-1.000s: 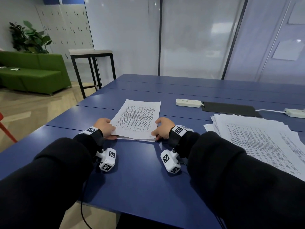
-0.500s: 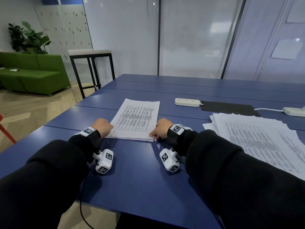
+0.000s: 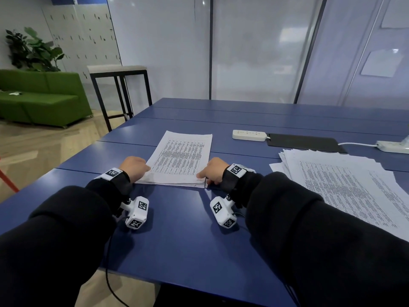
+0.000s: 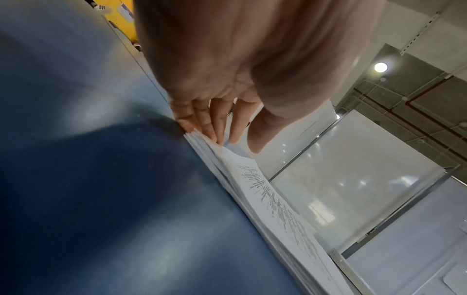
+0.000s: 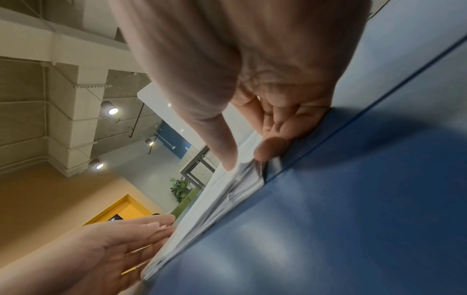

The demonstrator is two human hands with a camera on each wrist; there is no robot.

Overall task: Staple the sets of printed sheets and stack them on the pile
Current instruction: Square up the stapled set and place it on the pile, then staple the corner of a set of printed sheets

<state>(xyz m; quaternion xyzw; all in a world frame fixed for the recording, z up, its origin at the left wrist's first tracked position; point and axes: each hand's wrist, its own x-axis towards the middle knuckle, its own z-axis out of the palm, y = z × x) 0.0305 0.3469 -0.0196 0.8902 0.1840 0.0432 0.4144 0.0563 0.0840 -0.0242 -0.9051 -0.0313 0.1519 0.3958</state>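
A set of printed sheets (image 3: pixel 181 159) lies flat on the blue table (image 3: pixel 188 235) in front of me. My left hand (image 3: pixel 147 168) is at its near left corner. In the left wrist view its straight fingers (image 4: pixel 209 127) press against the side edge of the sheets (image 4: pixel 278 209), with the thumb above the top page. My right hand (image 3: pixel 200 175) is at the near right corner. In the right wrist view it pinches the sheets (image 5: pixel 215 199), thumb on top and curled fingers (image 5: pixel 270 149) at the edge. A wide loose pile of printed sheets (image 3: pixel 345 185) is spread at the right. No stapler shows.
Behind the set lie a white power strip (image 3: pixel 249 135), a black mat (image 3: pixel 303 142) and a second power strip (image 3: pixel 392 147) with its cable. The table's left edge drops to the floor, where a high stool (image 3: pixel 117 69) and a green sofa (image 3: pixel 42 96) stand.
The set's near edge, slightly lifted a second ago, has come down flat on the table. Both hands have stayed at its near corners.
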